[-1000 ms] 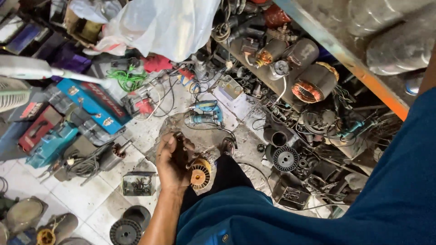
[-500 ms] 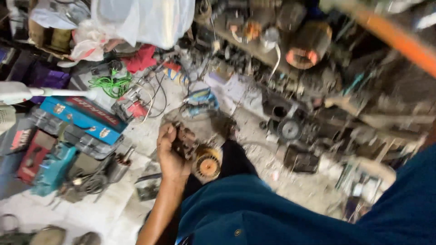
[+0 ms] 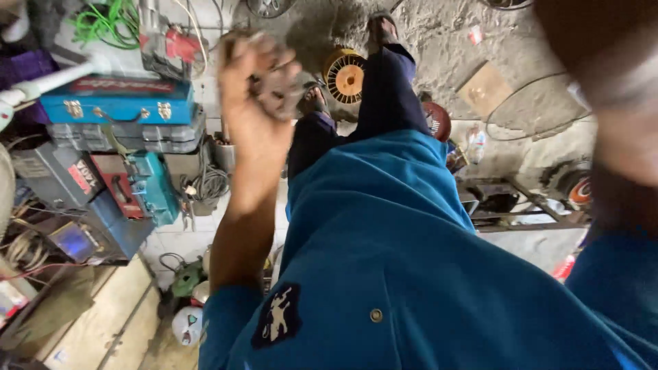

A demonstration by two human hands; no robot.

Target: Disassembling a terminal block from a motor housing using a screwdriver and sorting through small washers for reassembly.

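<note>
My left hand [image 3: 255, 103] is raised in front of my blue shirt, its fingers closed around a grey metal part [image 3: 279, 83] that is blurred by motion. Below it on the floor, beside my sandalled foot [image 3: 314, 100], lies a round spool of copper wire [image 3: 345, 77]. My other foot [image 3: 382, 29] rests on the bare concrete further out. Only a blurred stretch of my right arm [image 3: 620, 116] shows at the right edge; its hand is out of the picture.
A blue tool case [image 3: 116, 100] lies on grey cases at the left, with a teal power tool [image 3: 152, 185] and coiled cable [image 3: 205, 185] beside them. Green wire [image 3: 103, 24] lies at the top left. A metal frame [image 3: 521, 212] and motor parts sit at the right.
My left hand has lifted the grey part off the floor toward the camera. The view has tilted down onto my legs and shirt, and the shelf of motors has left the picture.
</note>
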